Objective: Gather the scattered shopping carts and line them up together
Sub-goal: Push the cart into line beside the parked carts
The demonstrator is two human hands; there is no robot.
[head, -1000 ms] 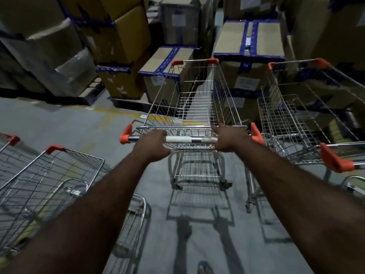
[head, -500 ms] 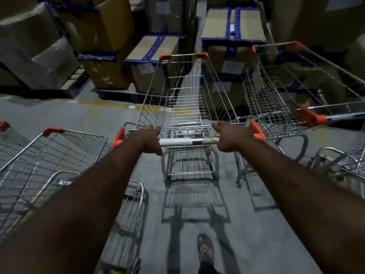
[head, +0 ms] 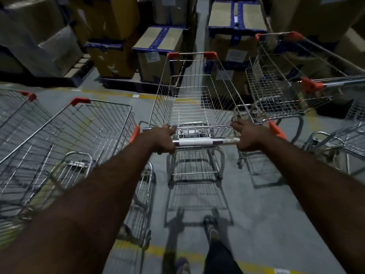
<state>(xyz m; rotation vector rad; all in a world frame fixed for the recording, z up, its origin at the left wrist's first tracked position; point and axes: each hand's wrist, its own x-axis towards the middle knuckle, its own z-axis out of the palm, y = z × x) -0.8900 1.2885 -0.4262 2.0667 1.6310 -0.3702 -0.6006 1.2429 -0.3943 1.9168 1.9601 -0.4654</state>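
Note:
A wire shopping cart [head: 194,99] with orange corner caps stands straight ahead of me on the grey floor. Its handle bar [head: 205,141] runs between my hands. My left hand [head: 163,140] grips the bar's left end. My right hand [head: 247,137] grips the right end. To my left stands another cart [head: 79,131], with a further cart's rim [head: 17,107] at the far left. A cart [head: 284,80] stands at the right, and part of one more cart [head: 343,139] shows at the right edge.
Stacked cardboard boxes [head: 160,46] with blue tape on pallets block the way ahead, with a narrow gap between stacks. Yellow floor lines [head: 136,94] run across. My foot [head: 210,228] is behind the cart.
The cart in my hands has rolled forward, and the carts on either side have come level with it. My foot has stepped forward under the cart.

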